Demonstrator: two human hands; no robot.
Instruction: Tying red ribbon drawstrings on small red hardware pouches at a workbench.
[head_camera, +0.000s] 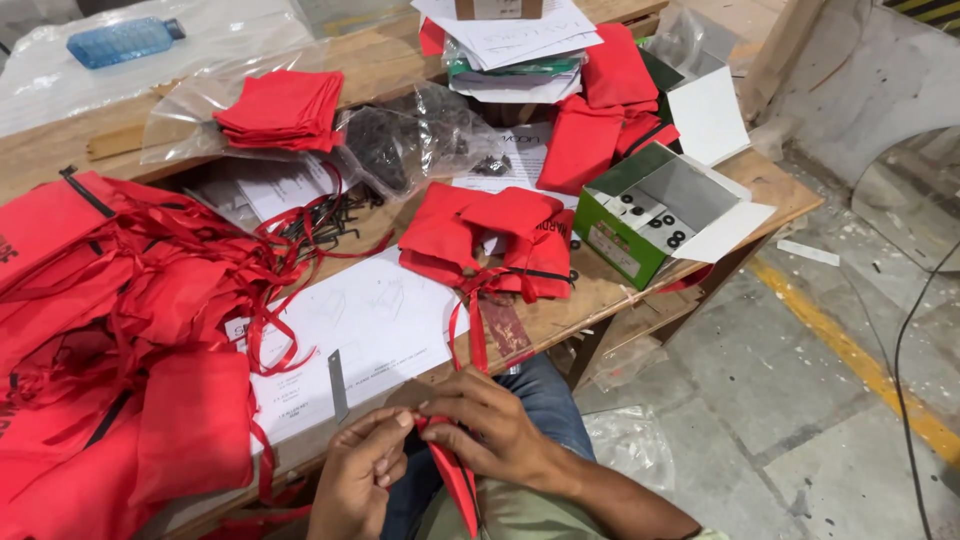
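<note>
In the head view, a red fabric pouch (455, 478) is gripped by both hands at the near edge of the counter (600, 290), the left hand (362, 475) pinching its top and the right hand (487, 425) clenched over it, above the person's lap. As a judgement, the work appears partly done: 1 small heap of red pouches (490, 240) lies at the middle of the counter and a folded stack (285, 108) rests on clear plastic farther off, while a large tangled pile of red bags (110, 340) at the left seems left to handle. An open green box (650, 215) holding small black rings sits at the right.
</note>
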